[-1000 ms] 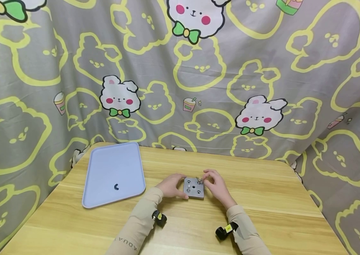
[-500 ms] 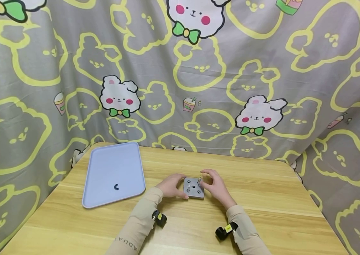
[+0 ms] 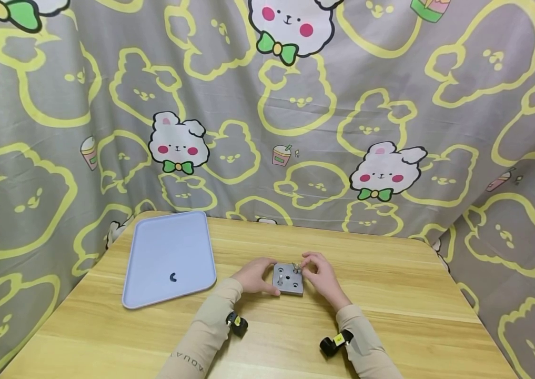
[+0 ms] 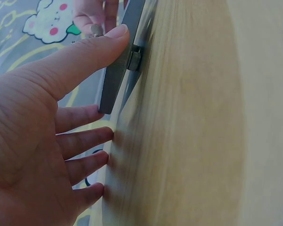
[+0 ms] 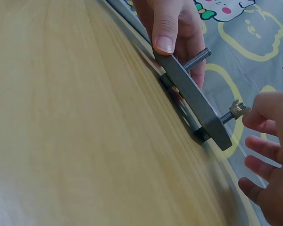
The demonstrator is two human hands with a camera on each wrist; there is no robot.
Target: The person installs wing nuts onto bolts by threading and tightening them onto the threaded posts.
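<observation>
One metal plate is sitting on the desk, and we are seeing it between both hands. The left hand is gripping its left side, thumb pressing the near corner, index finger bracing the far one, remaining fingers spreading out. The right hand is reaching in at the far right corner, one fingertip touching the wing nut on an upright bolt; whether it is pinching, we are unable to tell. A second bolt is standing near the left thumb. Farther left, a blue tray is holding a dark curved piece.
</observation>
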